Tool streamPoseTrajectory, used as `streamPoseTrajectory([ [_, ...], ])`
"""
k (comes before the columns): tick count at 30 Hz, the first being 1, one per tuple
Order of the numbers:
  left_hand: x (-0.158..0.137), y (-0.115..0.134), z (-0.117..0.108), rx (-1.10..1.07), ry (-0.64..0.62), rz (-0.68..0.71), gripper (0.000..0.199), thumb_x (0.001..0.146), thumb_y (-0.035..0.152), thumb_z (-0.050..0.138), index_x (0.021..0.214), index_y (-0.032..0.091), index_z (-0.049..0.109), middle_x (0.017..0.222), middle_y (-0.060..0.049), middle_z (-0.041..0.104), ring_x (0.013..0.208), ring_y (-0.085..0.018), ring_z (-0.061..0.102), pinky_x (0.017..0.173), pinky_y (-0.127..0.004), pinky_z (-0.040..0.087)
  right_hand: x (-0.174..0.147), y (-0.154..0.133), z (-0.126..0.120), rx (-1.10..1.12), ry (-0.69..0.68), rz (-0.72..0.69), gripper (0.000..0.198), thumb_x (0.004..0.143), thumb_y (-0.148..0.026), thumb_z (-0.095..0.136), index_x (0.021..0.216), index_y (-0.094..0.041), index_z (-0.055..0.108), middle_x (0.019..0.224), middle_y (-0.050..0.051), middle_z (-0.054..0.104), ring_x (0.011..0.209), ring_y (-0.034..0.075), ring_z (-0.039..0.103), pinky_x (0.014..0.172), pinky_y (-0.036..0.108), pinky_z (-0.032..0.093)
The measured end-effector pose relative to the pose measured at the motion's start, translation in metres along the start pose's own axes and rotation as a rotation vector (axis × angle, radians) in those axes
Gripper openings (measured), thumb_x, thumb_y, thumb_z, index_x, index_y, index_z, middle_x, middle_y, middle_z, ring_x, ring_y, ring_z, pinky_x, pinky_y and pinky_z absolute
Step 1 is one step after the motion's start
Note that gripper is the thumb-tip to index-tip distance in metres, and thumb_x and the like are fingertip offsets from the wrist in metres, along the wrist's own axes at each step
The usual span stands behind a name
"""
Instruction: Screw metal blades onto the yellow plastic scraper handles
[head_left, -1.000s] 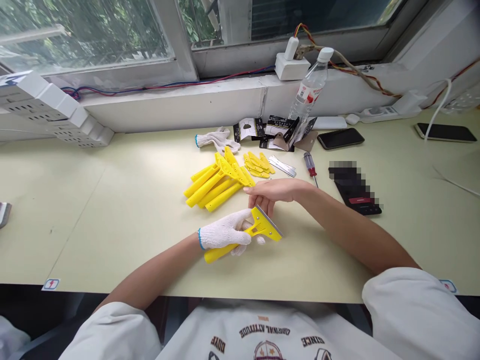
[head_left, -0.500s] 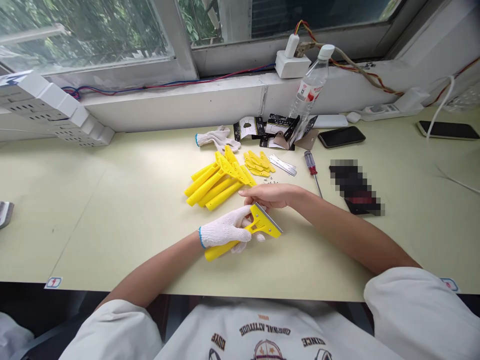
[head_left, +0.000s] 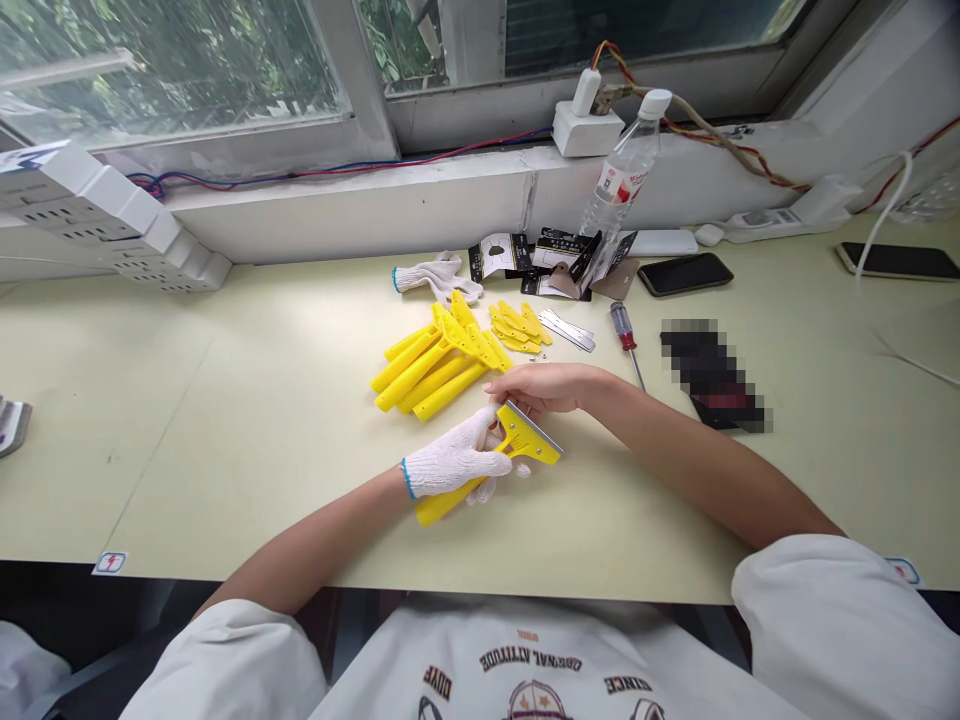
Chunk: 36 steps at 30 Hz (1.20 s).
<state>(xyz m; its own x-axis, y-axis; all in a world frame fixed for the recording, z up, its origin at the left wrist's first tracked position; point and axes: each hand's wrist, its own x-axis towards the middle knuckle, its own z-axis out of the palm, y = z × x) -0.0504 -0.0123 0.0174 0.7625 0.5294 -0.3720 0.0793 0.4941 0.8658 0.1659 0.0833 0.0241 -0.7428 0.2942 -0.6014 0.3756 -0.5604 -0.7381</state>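
Observation:
My left hand (head_left: pixel 461 458), in a white knit glove with a blue cuff, is closed around the handle of a yellow scraper (head_left: pixel 529 440). Its head points up to the right, with a metal blade along the edge and two screws in its face. Right behind that head is my bare right hand (head_left: pixel 544 387), its fingers curled and partly hidden by the blade; what they hold, if anything, cannot be made out. Beyond my hands lies a pile of yellow scraper handles (head_left: pixel 431 370). Small yellow clamp plates (head_left: pixel 519 325) and thin metal blades (head_left: pixel 568 330) are beside it.
A screwdriver (head_left: pixel 624 330) with a red and clear handle lies right of the blades. Farther back are a white glove (head_left: pixel 441 275), black packaging cards (head_left: pixel 499 257), a phone (head_left: pixel 686 273) and a plastic bottle (head_left: pixel 626 165). White boxes (head_left: pixel 120 220) stand at the left.
The scraper's head has turned slightly and shifted a little left and up in my gloved hand. My right hand stays close behind it, moved very little.

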Motion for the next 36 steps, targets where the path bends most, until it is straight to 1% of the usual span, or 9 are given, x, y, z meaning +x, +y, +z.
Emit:
streamPoseTrajectory([
  [3, 0.000, -0.002, -0.001, 0.020, 0.008, -0.008, 0.079, 0.095, 0.032, 0.075, 0.161, 0.024, 0.032, 0.124, -0.017, 0.077, 0.048, -0.011, 0.064, 0.043, -0.023, 0.049, 0.001, 0.001, 0.000, 0.001, 0.014, -0.008, 0.036, 0.097, -0.051, 0.071, 0.093, -0.015, 0.078, 0.099, 0.012, 0.085, 0.077, 0.020, 0.078, 0.063, 0.028, 0.061],
  [8, 0.000, 0.003, 0.000, 0.067, 0.007, -0.025, 0.061, 0.095, 0.034, 0.074, 0.148, 0.019, 0.047, 0.127, -0.019, 0.075, 0.049, -0.010, 0.064, 0.044, -0.025, 0.052, 0.003, 0.002, 0.002, 0.029, 0.025, -0.024, 0.030, 0.096, -0.044, 0.073, 0.091, -0.015, 0.077, 0.097, 0.011, 0.084, 0.075, 0.018, 0.077, 0.064, 0.026, 0.061],
  [13, 0.000, 0.002, -0.001, 0.043, 0.036, 0.003, 0.062, 0.097, 0.030, 0.071, 0.150, 0.023, 0.040, 0.124, -0.017, 0.076, 0.051, -0.012, 0.067, 0.043, -0.024, 0.053, 0.004, 0.002, 0.000, 0.039, 0.141, -0.033, 0.024, 0.094, -0.039, 0.076, 0.087, -0.016, 0.075, 0.089, 0.009, 0.082, 0.071, 0.017, 0.074, 0.061, 0.025, 0.060],
  [19, -0.002, -0.001, -0.003, -0.004, 0.021, 0.032, 0.062, 0.098, 0.036, 0.073, 0.151, 0.025, 0.041, 0.123, -0.015, 0.077, 0.051, -0.011, 0.067, 0.045, -0.023, 0.052, 0.001, -0.002, -0.003, 0.015, 0.126, 0.013, 0.020, 0.088, -0.035, 0.077, 0.088, -0.016, 0.078, 0.093, 0.011, 0.083, 0.077, 0.019, 0.075, 0.066, 0.026, 0.063],
  [23, -0.003, -0.004, -0.005, -0.033, -0.005, 0.034, 0.060, 0.101, 0.047, 0.071, 0.149, 0.025, 0.042, 0.125, -0.016, 0.078, 0.049, -0.012, 0.067, 0.044, -0.024, 0.051, -0.011, -0.010, -0.008, -0.167, 0.255, 0.005, 0.017, 0.087, -0.034, 0.076, 0.084, -0.018, 0.078, 0.089, 0.010, 0.082, 0.079, 0.021, 0.076, 0.072, 0.029, 0.065],
  [26, -0.004, -0.004, -0.006, -0.027, -0.023, 0.015, 0.057, 0.102, 0.051, 0.069, 0.145, 0.026, 0.041, 0.127, -0.017, 0.078, 0.051, -0.013, 0.068, 0.044, -0.024, 0.051, -0.024, -0.016, -0.023, -0.362, 0.346, -0.019, 0.012, 0.088, -0.027, 0.072, 0.093, -0.020, 0.081, 0.099, 0.011, 0.084, 0.090, 0.023, 0.079, 0.079, 0.030, 0.065],
  [29, -0.004, -0.002, -0.004, -0.001, -0.033, 0.024, 0.047, 0.103, 0.048, 0.068, 0.135, 0.026, 0.040, 0.131, -0.017, 0.076, 0.055, -0.012, 0.070, 0.046, -0.023, 0.052, -0.036, -0.019, -0.041, -0.494, 0.410, -0.095, 0.017, 0.085, -0.019, 0.074, 0.100, -0.021, 0.081, 0.106, 0.009, 0.084, 0.095, 0.023, 0.079, 0.080, 0.029, 0.063],
  [33, -0.004, 0.002, -0.002, 0.022, -0.049, 0.023, 0.043, 0.103, 0.046, 0.069, 0.126, 0.025, 0.039, 0.132, -0.018, 0.073, 0.058, -0.012, 0.071, 0.048, -0.024, 0.052, -0.041, -0.019, -0.058, -0.567, 0.520, -0.228, 0.015, 0.085, -0.020, 0.078, 0.100, -0.020, 0.080, 0.099, 0.008, 0.083, 0.089, 0.023, 0.078, 0.079, 0.032, 0.062],
  [36, -0.004, 0.004, -0.002, 0.014, -0.031, 0.010, 0.044, 0.103, 0.047, 0.069, 0.125, 0.025, 0.038, 0.131, -0.017, 0.074, 0.057, -0.011, 0.069, 0.047, -0.023, 0.050, -0.040, -0.018, -0.060, -0.659, 0.636, -0.265, 0.010, 0.085, -0.017, 0.077, 0.095, -0.019, 0.078, 0.088, 0.007, 0.081, 0.081, 0.021, 0.075, 0.075, 0.032, 0.059],
])
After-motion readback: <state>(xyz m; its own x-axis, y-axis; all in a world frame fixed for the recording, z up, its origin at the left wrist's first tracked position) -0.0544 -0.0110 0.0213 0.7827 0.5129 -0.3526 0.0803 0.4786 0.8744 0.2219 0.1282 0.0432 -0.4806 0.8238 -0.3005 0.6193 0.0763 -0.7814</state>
